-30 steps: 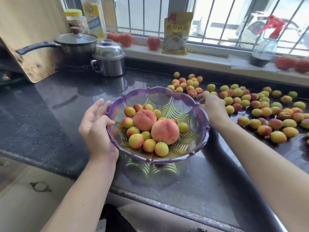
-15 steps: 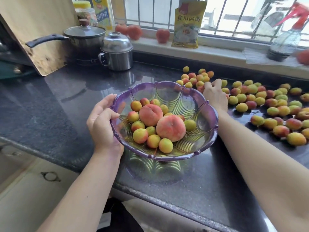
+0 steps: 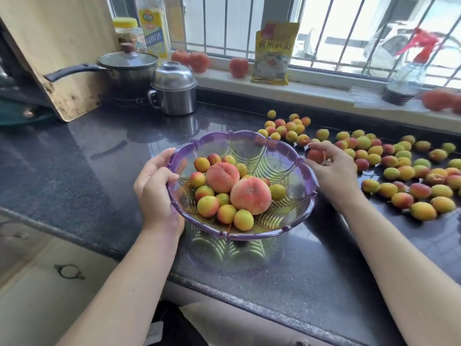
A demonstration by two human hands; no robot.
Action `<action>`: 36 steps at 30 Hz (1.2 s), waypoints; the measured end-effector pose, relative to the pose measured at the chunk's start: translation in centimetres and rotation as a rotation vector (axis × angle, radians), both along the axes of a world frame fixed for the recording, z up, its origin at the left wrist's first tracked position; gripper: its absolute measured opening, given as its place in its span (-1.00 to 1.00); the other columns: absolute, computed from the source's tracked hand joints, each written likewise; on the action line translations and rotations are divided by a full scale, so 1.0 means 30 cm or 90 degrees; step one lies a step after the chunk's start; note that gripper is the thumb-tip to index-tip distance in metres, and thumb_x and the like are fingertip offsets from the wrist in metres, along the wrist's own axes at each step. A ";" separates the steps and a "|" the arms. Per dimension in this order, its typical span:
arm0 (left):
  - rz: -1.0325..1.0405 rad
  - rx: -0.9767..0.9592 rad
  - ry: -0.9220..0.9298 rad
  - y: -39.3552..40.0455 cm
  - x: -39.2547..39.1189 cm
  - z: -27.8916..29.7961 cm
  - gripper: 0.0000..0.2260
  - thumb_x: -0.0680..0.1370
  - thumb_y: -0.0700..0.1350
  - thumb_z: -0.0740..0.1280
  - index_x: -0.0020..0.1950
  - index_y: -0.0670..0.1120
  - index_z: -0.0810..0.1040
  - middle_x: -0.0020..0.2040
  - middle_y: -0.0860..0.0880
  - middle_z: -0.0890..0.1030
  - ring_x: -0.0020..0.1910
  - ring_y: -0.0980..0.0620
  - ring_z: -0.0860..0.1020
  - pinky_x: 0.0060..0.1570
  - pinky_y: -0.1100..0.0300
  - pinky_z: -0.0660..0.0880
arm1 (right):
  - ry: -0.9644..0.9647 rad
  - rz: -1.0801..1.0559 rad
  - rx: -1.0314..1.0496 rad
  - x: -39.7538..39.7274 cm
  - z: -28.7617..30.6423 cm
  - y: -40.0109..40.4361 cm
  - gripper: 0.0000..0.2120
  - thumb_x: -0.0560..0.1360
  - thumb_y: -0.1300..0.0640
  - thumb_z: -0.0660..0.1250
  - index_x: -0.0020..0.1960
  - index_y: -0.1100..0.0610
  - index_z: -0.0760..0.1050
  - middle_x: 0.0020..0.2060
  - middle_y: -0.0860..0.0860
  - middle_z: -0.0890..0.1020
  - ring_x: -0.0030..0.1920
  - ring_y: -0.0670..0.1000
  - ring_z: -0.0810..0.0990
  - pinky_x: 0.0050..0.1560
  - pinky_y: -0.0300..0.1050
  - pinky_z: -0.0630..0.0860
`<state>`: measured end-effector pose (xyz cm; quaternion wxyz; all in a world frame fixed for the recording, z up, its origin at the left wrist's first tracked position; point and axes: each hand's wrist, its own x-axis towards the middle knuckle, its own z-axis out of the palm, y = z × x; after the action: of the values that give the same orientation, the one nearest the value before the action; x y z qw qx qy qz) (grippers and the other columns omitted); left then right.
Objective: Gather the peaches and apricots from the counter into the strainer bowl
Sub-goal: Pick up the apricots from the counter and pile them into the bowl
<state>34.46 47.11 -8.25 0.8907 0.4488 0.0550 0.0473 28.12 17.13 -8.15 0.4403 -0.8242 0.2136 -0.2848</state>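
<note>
On speckled stone, left hand [image 3: 157, 191] grips scalloped purple strainer bowl [image 3: 287, 156]; right hand [image 3: 334, 171] pinches round apricot [image 3: 315, 156].

I'm looking at a home kitchen. The dark speckled stone tabletop [image 3: 74, 156] runs along under a barred window [image 3: 249, 28]. At the far left a lidded saucepan [image 3: 127, 68] sits on a burner, with a small steel pot [image 3: 174, 88] just beside it and a worn wooden cutting board [image 3: 57, 46] leaning upright. A cooking oil bottle [image 3: 153, 26] and a yellow-lidded jar [image 3: 127, 31] stand behind the pan. On the windowsill [image 3: 311, 91] are tomatoes [image 3: 197, 61], a yellow food packet [image 3: 273, 53] and a spray bottle [image 3: 409, 76]. Cream cabinet fronts with a ring pull [image 3: 68, 272] sit below, near left.
</note>
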 end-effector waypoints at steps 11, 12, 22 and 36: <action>0.000 0.008 0.002 -0.001 -0.002 0.006 -0.59 0.54 -0.45 0.16 0.28 -0.26 0.65 0.08 -0.12 0.73 0.15 -0.06 0.73 0.15 0.10 0.67 | -0.024 0.091 -0.019 -0.188 0.209 0.161 -0.74 0.58 0.14 0.38 0.24 -0.05 0.58 -0.02 -0.13 0.66 -0.09 -0.09 0.69 0.02 -0.15 0.67; 0.000 0.011 0.001 -0.001 -0.002 0.005 -0.59 0.54 -0.45 0.16 0.28 -0.26 0.65 0.08 -0.12 0.73 0.15 -0.06 0.73 0.17 0.08 0.67 | -0.013 0.116 -0.044 -0.194 0.235 0.181 -0.74 0.56 0.13 0.40 0.22 -0.07 0.58 0.02 -0.14 0.64 -0.06 -0.10 0.67 0.02 -0.16 0.66; -0.006 0.016 0.011 0.002 -0.006 0.011 -0.57 0.54 -0.45 0.16 0.31 -0.27 0.64 0.11 -0.12 0.72 0.12 0.00 0.74 0.24 0.04 0.66 | 0.337 0.385 -0.247 -0.215 0.317 0.356 -0.71 0.64 0.05 0.26 0.25 -0.27 0.58 0.06 -0.19 0.58 -0.12 -0.03 0.63 -0.07 0.00 0.60; -0.014 0.019 0.015 0.003 -0.002 0.004 -0.58 0.55 -0.43 0.17 0.31 -0.25 0.65 0.17 -0.15 0.72 0.16 -0.02 0.73 0.25 0.03 0.65 | 0.536 0.333 -0.476 -0.135 0.328 0.462 -0.83 0.46 0.09 0.47 0.03 0.05 0.57 -0.04 0.01 0.59 -0.06 0.08 0.58 -0.10 -0.03 0.62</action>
<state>34.40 47.21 -8.12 0.8836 0.4631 0.0600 0.0331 24.07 30.99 1.68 0.0551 -0.9893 0.0459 0.1268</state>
